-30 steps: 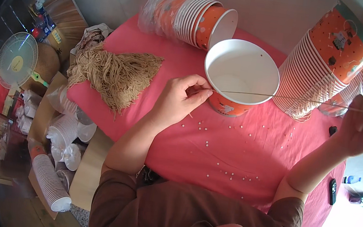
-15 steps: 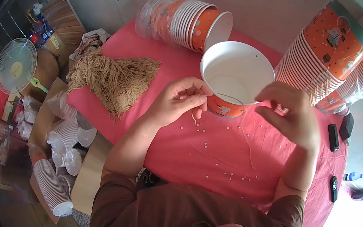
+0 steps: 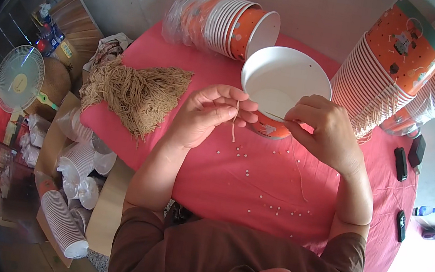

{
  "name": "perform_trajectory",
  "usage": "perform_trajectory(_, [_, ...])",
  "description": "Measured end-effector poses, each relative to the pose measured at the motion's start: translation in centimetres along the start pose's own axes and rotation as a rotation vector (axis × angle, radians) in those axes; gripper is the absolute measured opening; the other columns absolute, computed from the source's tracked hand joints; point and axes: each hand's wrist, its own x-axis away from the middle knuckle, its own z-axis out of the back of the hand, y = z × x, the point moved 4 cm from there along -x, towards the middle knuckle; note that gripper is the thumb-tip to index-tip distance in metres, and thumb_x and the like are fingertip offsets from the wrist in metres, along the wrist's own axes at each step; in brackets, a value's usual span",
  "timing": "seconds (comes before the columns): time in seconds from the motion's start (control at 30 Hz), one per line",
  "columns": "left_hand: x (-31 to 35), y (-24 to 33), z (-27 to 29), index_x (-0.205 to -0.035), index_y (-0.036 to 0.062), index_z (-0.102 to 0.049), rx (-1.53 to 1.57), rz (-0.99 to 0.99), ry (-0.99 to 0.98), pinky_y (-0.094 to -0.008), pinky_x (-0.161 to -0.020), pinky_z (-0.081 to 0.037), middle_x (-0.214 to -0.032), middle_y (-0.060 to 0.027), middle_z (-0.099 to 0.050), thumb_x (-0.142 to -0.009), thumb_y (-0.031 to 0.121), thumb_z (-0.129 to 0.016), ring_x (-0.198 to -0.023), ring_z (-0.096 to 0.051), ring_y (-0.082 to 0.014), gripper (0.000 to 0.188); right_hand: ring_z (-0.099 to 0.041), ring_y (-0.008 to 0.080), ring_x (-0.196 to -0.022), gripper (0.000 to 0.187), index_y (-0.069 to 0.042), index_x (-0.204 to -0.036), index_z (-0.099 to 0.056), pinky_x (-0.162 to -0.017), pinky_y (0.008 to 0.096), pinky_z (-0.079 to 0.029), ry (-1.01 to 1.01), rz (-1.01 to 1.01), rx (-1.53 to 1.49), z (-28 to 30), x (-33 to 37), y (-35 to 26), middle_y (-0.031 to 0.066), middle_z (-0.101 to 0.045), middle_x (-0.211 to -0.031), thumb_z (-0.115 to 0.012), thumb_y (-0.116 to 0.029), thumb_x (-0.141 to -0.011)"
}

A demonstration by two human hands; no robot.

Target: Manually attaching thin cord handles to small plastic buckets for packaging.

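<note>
In front of me stands an orange paper bucket [image 3: 269,129] with a white inside. My left hand [image 3: 205,113] is at its near left, fingers bent and closed on a thin tan cord [image 3: 234,130] whose end dangles below them. At the near right rim, my right hand [image 3: 329,131] pinches a thin strand [image 3: 273,115] that points left toward the left hand. A longer, thin cord [image 3: 301,179] trails from beneath the right hand onto the cloth. Whether these strands are one piece, I cannot tell. A thick bundle of tan cords [image 3: 136,93] lies at the left.
A pink cloth [image 3: 211,177] covers the table, with several small white dots scattered on it. Nested orange buckets [image 3: 377,67] stand at the right, cords hanging on them; another stack [image 3: 239,29] lies at the back. Dark small devices [image 3: 400,164] rest near the right edge.
My right hand has moved left and closed its thumb and fingers on the strand. The left hand has turned slightly, showing more of its cord. The strand has come away from the rim.
</note>
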Motion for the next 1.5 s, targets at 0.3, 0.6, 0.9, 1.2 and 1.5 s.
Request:
perform_trajectory(0.3, [0.3, 1.9, 0.7, -0.128, 0.0014, -0.058, 0.168, -0.146, -0.073, -0.0379, -0.085, -0.059, -0.119, -0.0196, -0.068, -0.095, -0.002, -0.048, -0.106, -0.069, -0.0344, 0.035, -0.063, 0.0248, -0.074, 0.007, -0.005, -0.081, -0.066, -0.061, 0.0366, -0.05, 0.004, -0.005, -0.011, -0.1, 0.1, 0.1, 0.0056, -0.064, -0.078, -0.072, -0.006, -0.078])
perform_trajectory(0.6, [0.5, 2.8, 1.5, -0.119, 0.0015, -0.062, 0.063, -0.31, 0.026, -0.0323, -0.073, -0.061, -0.105, -0.017, -0.072, -0.1, 0.013, -0.056, -0.095, -0.072, -0.0295, 0.023, -0.062, 0.0248, -0.073, 0.007, -0.005, -0.082, -0.065, -0.06, 0.0367, -0.05, 0.009, -0.007, -0.042, 0.0, 0.1, 0.2, 0.0059, -0.064, -0.076, -0.071, -0.005, -0.077])
perform_trajectory(0.9, [-1.1, 1.7, -1.8, -0.099, -0.0011, -0.065, -0.548, -0.169, 0.306, -0.017, -0.054, -0.041, -0.086, -0.0021, -0.064, -0.095, 0.002, -0.061, -0.066, -0.054, -0.0033, 0.006, -0.067, 0.0267, -0.066, 0.005, -0.005, -0.085, -0.066, -0.058, 0.0362, -0.052, 0.113, -0.135, -0.138, 0.3, -0.2, 0.7, 0.009, -0.068, -0.075, -0.068, -0.009, -0.083])
perform_trajectory(1.2, [-4.2, 3.1, -3.9, -0.095, -0.0031, -0.069, -0.957, -0.039, 0.281, -0.0207, -0.053, -0.043, -0.069, 0.0016, -0.064, -0.091, 0.004, -0.066, -0.061, -0.055, -0.0022, 0.008, -0.069, 0.0208, -0.065, 0.008, -0.001, -0.092, -0.067, -0.059, 0.0314, -0.053, 0.157, -0.198, -0.434, 0.4, -1.1, 0.8, 0.0119, -0.069, -0.075, -0.069, -0.004, -0.085])
perform_trajectory(1.5, [-4.0, 1.6, -2.8, -0.099, -0.0038, -0.07, -0.699, -0.071, 0.141, -0.0191, -0.053, -0.042, -0.073, 0.0016, -0.063, -0.091, 0.002, -0.067, -0.063, -0.053, -0.0013, 0.01, -0.07, 0.0223, -0.067, 0.005, -0.002, -0.088, -0.068, -0.06, 0.0317, -0.053, 0.235, -0.084, -0.342, -0.4, -3.7, 1.4, 0.0117, -0.07, -0.075, -0.069, -0.005, -0.084])
